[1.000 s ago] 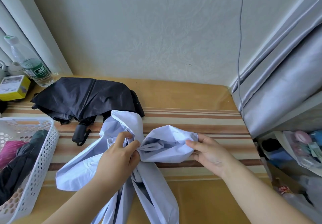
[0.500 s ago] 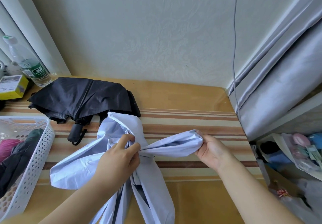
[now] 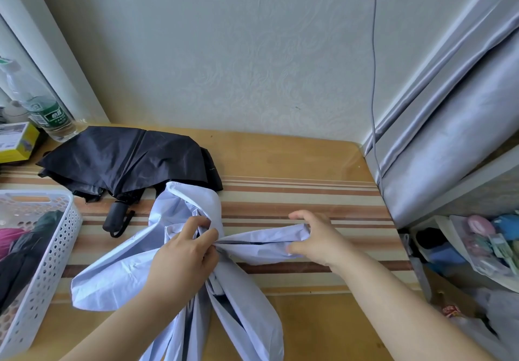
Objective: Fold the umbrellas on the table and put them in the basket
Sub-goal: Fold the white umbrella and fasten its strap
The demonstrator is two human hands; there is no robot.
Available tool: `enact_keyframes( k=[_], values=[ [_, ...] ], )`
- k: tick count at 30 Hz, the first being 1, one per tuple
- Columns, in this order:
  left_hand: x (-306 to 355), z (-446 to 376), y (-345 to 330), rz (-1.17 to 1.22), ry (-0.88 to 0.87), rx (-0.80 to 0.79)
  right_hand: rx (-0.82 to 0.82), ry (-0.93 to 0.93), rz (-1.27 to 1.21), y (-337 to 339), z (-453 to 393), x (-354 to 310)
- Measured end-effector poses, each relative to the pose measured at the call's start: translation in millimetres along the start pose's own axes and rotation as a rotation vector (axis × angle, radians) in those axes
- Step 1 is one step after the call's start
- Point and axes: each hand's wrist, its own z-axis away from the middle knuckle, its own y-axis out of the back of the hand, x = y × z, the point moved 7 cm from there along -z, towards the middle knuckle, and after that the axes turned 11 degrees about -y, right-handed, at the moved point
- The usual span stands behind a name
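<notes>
A: Where is the pale blue umbrella [image 3: 118, 270] lying?

B: Loose on the striped table [image 3: 295, 192], canopy flaps spread outward from the middle. 1 flap reaches left toward the white basket [image 3: 47, 265], 1 goes up toward the wall, 1 runs right, and 2 hang off the near edge.

A: And the left hand [image 3: 182, 259]?

B: It sits at the point where the flaps meet. Thumb and fingers are curled and pinch the gathered fabric there.

A: The right hand [image 3: 317, 241]?

B: It is at the far end of the right-hand flap. The fingers are curled around that end, with the thumb beneath; the flap is drawn into a narrow strip between the 2 hands.

A: Any other umbrella out?

B: A black umbrella [image 3: 126, 161] lies unfolded at the back left of the table, its handle pointing toward the near side. The blue canopy's upper flap touches its edge.

A: And the basket?

B: It stands at the left edge, holding dark and pink bundles; I cannot tell how many.

A: Behind it?

B: A clear bottle [image 3: 42, 105] with a green label and a yellow box [image 3: 16, 141], both at the far left corner.
</notes>
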Motion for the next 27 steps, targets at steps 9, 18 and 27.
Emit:
enact_keyframes(
  k=[9, 18, 27],
  values=[
    [-12.2, 3.1, 2.7, 0.011, 0.032, -0.015, 0.353, 0.128, 0.253, 2.0, 1.0, -10.0],
    [-18.4, 2.4, 1.1, 0.02, 0.047, -0.025, 0.116, -0.009, -0.063, 10.9, -6.7, -1.1],
    [-2.9, -2.3, 0.9, 0.011, -0.025, -0.039, 0.491, -0.055, 0.204, 28.5, -5.3, -6.7]
  ],
)
